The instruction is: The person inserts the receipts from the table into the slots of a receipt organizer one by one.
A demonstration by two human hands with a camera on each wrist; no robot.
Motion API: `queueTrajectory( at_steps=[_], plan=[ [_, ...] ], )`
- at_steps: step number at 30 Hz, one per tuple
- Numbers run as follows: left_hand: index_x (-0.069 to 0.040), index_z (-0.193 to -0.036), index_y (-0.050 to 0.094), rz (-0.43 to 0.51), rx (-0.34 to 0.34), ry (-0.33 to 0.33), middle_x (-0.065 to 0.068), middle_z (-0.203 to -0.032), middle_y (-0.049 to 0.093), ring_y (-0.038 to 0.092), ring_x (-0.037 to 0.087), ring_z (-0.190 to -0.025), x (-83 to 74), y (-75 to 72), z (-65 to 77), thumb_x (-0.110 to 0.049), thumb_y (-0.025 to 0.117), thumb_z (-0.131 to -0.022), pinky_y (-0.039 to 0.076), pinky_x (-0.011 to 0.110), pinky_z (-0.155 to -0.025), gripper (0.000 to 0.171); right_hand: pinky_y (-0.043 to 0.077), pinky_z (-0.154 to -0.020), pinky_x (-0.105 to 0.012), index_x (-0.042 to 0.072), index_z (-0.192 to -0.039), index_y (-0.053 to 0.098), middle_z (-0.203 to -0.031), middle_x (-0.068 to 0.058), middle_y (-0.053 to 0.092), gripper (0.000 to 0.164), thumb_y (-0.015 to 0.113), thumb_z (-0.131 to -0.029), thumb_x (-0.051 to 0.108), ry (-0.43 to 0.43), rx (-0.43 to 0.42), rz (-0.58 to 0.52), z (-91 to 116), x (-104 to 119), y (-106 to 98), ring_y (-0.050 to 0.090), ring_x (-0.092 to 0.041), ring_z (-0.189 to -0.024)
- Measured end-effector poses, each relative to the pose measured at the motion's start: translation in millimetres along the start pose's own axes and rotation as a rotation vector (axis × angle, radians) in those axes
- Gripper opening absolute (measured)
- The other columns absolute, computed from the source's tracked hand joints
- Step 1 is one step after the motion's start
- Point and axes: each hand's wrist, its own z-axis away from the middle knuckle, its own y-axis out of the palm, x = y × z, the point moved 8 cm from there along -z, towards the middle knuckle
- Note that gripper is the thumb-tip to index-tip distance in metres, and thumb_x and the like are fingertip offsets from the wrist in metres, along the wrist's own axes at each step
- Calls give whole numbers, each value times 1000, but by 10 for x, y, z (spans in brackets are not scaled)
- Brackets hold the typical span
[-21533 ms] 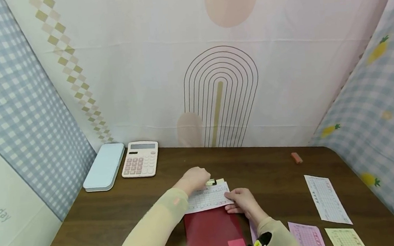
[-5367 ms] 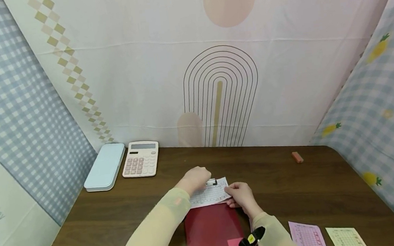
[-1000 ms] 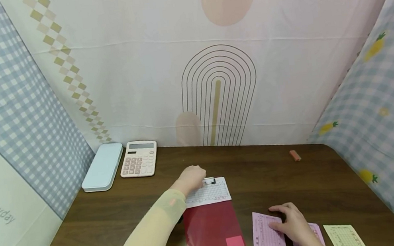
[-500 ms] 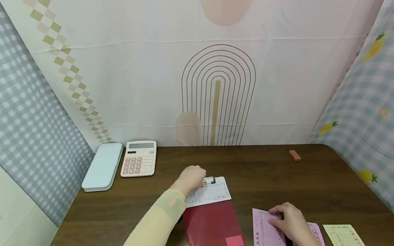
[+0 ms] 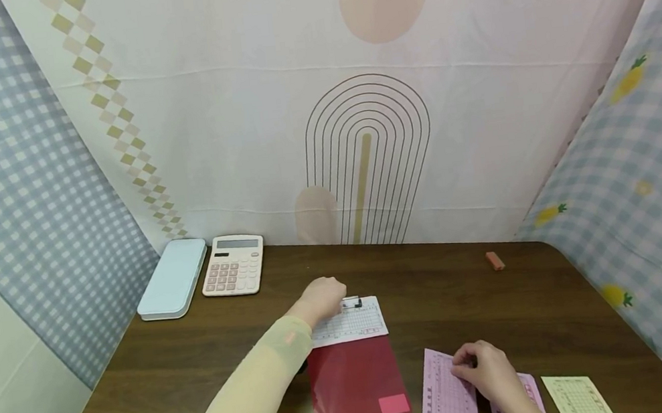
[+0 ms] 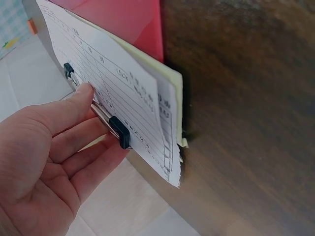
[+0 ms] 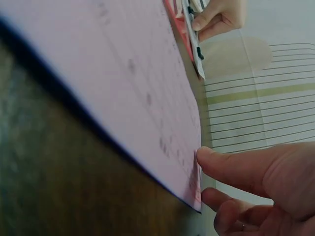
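Note:
My left hand [image 5: 319, 300] pinches a metal clip with black ends [image 6: 101, 110] at the top of a stack of forms, thumb in front and fingers behind. White printed forms [image 5: 355, 323] lie uppermost, with a pale yellow sheet [image 6: 170, 73] under them. Below the stack extends a red folder [image 5: 355, 382] with a pink tab at its lower right corner. To the right, my right hand [image 5: 490, 371] pinches the upper right corner of a pink printed form [image 5: 445, 400] between thumb and fingers. In the right wrist view, that sheet slants up off the wooden surface.
Another pink form [image 5: 532, 390] lies partly under my right forearm, and a yellow form [image 5: 578, 397] is farther right. An orange-red block [image 5: 495, 260] sits at the back right. A calculator [image 5: 233, 267] and a light blue case [image 5: 173, 280] stand at the back left.
My right hand has left the clipped forms and taken hold of the pink form, whose near end has swung slightly left. The loose white form at the right is gone. My left hand stays put.

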Motion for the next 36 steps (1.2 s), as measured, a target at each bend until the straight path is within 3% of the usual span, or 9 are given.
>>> queueTrajectory(
  at_steps=[2,5,8,16,21,24,27,31,36],
  plan=[
    [-14,-85,72,2,4,1,-2,-82,70,64,13,-76,-1,1,1,-19,69,-84,53,29,-75,6,48,-73,-42,15,-87,70,-91,-5,62,17,79,-73,19,16,20,21,2,-21,-13,58,-21,-84],
    [-14,-85,72,4,9,1,-2,-81,70,64,13,-75,-1,1,2,-19,69,-84,53,29,-74,6,49,-71,-49,10,-105,70,-100,-10,62,38,80,-72,27,47,61,92,14,-45,-30,61,-29,-90],
    [-14,-84,72,4,8,1,-2,-81,70,64,13,-75,-1,-3,5,-19,69,-84,53,29,-75,6,50,-69,-52,7,-111,68,-103,-12,61,47,80,-71,30,59,91,151,27,-44,-30,62,-35,-93],
    [-15,-83,71,7,1,-4,-2,-80,70,65,14,-76,2,-14,15,-19,70,-84,53,29,-75,5,50,-66,-51,11,-97,72,-99,-11,64,27,78,-74,23,45,33,155,48,15,-44,64,-34,-90],
    [-14,-82,71,11,4,-2,-2,-79,69,64,13,-75,-4,-11,12,-20,70,-84,53,29,-75,6,47,-58,-44,17,-84,69,-92,-7,62,15,78,-73,22,53,23,138,44,4,-51,60,-25,-80],
    [-14,-81,71,9,1,-2,-2,-78,69,64,13,-73,-6,-19,11,-20,70,-84,53,29,-74,6,41,-54,-36,19,-79,63,-83,-2,57,17,78,-72,22,54,32,108,28,-13,-37,52,-18,-71],
    [-15,-81,71,11,3,-3,-2,-78,69,63,12,-72,-6,-24,10,-20,70,-84,53,29,-73,6,35,-52,-31,16,-86,63,-75,1,52,21,78,-73,20,67,56,43,13,-35,-8,47,-15,-65],
    [-15,-83,71,16,11,-8,-2,-79,69,63,11,-71,-1,-19,14,-20,70,-84,53,28,-72,5,31,-51,-28,11,-97,63,-69,2,48,29,78,-73,19,91,84,-34,-4,-69,35,44,-14,-59],
    [-14,-83,71,16,17,-9,-2,-79,69,63,12,-72,4,-9,17,-20,70,-84,53,28,-73,6,33,-54,-29,11,-90,63,-71,1,48,25,78,-72,18,79,79,-53,-26,-78,38,44,-14,-63]
  ],
)
